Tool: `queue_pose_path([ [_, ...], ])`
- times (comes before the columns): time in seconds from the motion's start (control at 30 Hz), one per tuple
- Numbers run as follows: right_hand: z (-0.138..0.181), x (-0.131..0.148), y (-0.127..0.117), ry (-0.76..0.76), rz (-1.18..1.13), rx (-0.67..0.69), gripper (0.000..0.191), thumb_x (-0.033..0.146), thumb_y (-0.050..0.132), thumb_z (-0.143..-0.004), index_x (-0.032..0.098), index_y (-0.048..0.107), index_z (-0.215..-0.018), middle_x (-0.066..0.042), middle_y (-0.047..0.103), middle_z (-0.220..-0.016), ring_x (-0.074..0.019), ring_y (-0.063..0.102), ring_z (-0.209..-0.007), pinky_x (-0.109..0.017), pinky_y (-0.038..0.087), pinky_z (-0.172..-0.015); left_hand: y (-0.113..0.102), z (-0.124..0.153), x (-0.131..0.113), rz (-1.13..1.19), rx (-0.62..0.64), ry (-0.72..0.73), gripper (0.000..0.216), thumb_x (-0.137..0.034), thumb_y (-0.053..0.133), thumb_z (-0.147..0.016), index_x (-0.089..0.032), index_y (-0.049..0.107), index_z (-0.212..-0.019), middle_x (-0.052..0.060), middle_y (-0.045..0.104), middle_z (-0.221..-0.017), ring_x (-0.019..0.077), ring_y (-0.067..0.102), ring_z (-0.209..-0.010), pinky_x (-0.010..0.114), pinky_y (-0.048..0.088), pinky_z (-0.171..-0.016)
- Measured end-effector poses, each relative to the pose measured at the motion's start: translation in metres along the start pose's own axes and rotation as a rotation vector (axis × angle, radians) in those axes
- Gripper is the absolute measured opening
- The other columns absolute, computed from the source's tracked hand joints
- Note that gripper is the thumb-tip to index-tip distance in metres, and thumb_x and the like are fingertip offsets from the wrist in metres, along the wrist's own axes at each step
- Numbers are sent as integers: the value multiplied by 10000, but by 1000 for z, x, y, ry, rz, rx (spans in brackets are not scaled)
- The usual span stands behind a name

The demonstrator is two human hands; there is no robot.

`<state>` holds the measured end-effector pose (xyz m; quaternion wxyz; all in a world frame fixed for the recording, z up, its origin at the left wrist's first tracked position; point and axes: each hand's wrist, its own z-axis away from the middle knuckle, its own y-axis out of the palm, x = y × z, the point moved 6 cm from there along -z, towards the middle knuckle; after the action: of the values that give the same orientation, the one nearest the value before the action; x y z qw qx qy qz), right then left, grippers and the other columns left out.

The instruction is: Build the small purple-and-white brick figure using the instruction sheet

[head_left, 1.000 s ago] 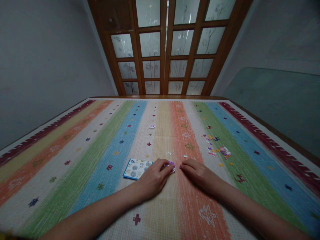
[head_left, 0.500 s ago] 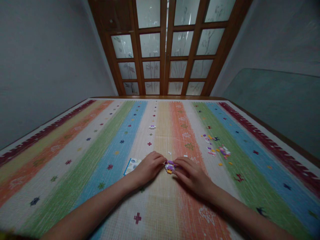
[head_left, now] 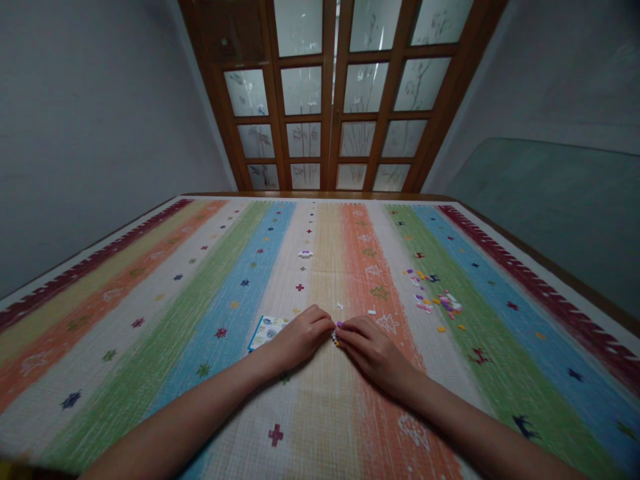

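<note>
A small build of purple, white and yellow toy bricks (head_left: 336, 338) is pinched between my two hands, low over the tablecloth. My left hand (head_left: 310, 332) closes its fingertips on the left side of it. From the right, my right hand (head_left: 367, 347) has its fingers curled over the build and hides most of it. Beside my left wrist lies a printed instruction sheet (head_left: 267, 330) with a blue edge, partly covered by that hand. Just beyond my fingers are two small white pieces, one of them a flat white brick (head_left: 371, 312).
Loose purple, pink, white and yellow bricks (head_left: 450, 303) are scattered on the right. A small white and purple brick piece (head_left: 305, 254) stands farther back. The striped tablecloth (head_left: 200, 287) covers the table. Behind it are wooden glass doors (head_left: 327, 120), and a chair back or panel (head_left: 555, 193) is at right.
My right hand has moved left and its fingers have closed over the brick build, covering more of it. The left hand has stayed nearly in place.
</note>
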<state>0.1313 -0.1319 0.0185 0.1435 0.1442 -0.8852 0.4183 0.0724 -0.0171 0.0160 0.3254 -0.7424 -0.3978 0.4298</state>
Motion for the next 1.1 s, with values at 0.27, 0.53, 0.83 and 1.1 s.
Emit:
queue_pose_path([
  [0.27,1,-2,1,-29,-11,-15,185,171,494,-902,157,636,-1019,-101,669,-906,-197,574,-866,-360,530,-737,0,0,-2,1,18,30,189,-113,426,-912,-123,611,-878,77,641,-852,165,528,-803,266,466,-702],
  [0.53,-1,2,0,-45,-8,-14,169,146,504,-894,144,632,-1005,-101,669,-889,-200,569,-858,-363,532,-731,-2,-2,1,76,-33,25,173,-136,443,-906,-129,612,-868,86,648,-843,167,553,-805,275,476,-705],
  [0.83,2,-1,2,-23,-21,-4,184,162,500,-897,166,633,-1025,-99,676,-920,-203,586,-880,-376,534,-750,-2,-3,11,188,-57,-131,121,-122,513,-857,-137,627,-818,65,640,-801,158,575,-785,276,480,-710],
  [1.1,1,-1,1,-16,-16,-14,188,174,500,-898,175,643,-1019,-95,679,-914,-200,592,-874,-373,532,-748,-4,-3,10,191,-39,-149,115,-118,521,-839,-144,621,-790,55,631,-781,156,574,-768,268,471,-700],
])
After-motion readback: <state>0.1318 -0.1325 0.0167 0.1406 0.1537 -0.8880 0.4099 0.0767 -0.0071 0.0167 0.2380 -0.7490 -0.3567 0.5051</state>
